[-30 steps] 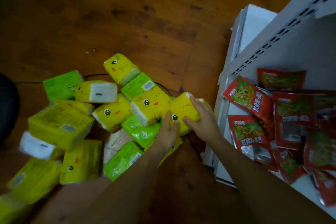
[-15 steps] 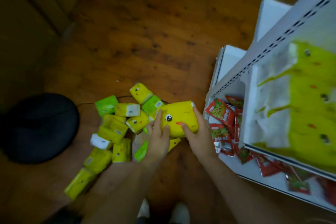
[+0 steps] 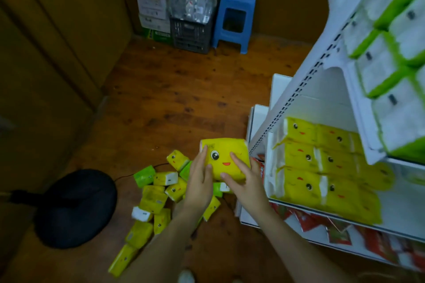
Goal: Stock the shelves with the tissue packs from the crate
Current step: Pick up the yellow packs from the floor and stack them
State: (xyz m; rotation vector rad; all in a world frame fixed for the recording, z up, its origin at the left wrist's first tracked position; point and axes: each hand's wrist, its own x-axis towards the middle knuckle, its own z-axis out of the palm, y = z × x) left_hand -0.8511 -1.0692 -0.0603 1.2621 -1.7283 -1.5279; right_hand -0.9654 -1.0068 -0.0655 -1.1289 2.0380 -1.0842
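Observation:
A yellow tissue pack (image 3: 226,153) with a cartoon face is held up in front of me between both hands. My left hand (image 3: 199,185) presses its left side and my right hand (image 3: 247,182) grips its right side and front. Below it, a heap of yellow and green tissue packs (image 3: 156,200) lies loose on the wooden floor. To the right, the white shelf unit (image 3: 305,80) carries rows of yellow tissue packs (image 3: 322,167) on its middle shelf and green-and-white tissue packs (image 3: 391,37) on the shelf above.
Red snack packets (image 3: 340,232) fill the lowest shelf. A round black fan base (image 3: 76,208) with a cable sits on the floor at left. At the back wall stand a dark crate (image 3: 190,32), a cardboard box (image 3: 156,0) and a blue stool (image 3: 235,18).
Both hands have lifted the yellow pack up off the floor heap and toward the shelf. My head has risen, so the upper shelves and back wall came into view.

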